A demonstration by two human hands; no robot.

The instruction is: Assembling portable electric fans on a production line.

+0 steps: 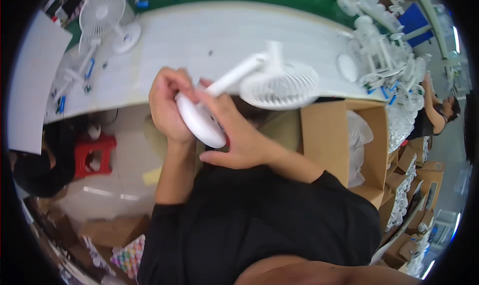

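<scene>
Over the near edge of the bench I hold a small white desk fan (238, 76), tilted so that its caged head points to the right and its round base is toward me. My left hand (168, 103) is closed around the left rim of the base, its fingertips near the foot of the stem. My right hand (234, 128) grips the other side of the base, with the thumb stretched out below it. The fan's head is slightly blurred and touches nothing that I can make out.
The white bench (189, 40) bears an upright fan (102, 13) at the far left and a pile of white fan parts (374, 55) at the right. An opened cardboard box (324, 140) stands at my right. A red stool (95, 155) is at lower left. Another person (434, 118) is at far right.
</scene>
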